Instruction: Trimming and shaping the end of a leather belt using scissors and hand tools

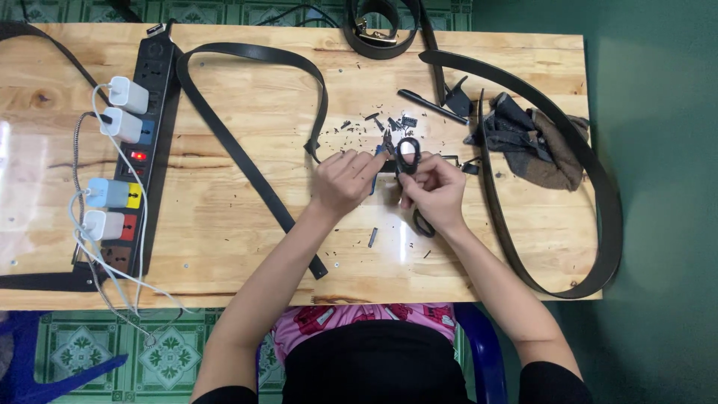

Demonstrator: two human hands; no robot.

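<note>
Left hand (342,179) clamps blue-handled pliers (384,146), right hand (434,187) grips a black strap (407,153) (above the wooden table (224,224)).

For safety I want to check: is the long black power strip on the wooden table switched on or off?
On: the long black power strip shows a small red light glowing beside the white chargers plugged into it.

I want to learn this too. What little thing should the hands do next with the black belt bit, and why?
Probably squeeze the pliers gently. The left hand has their tip at the small black belt piece, which the right hand steadies just above the wooden table, and black scraps already lie nearby.
</note>
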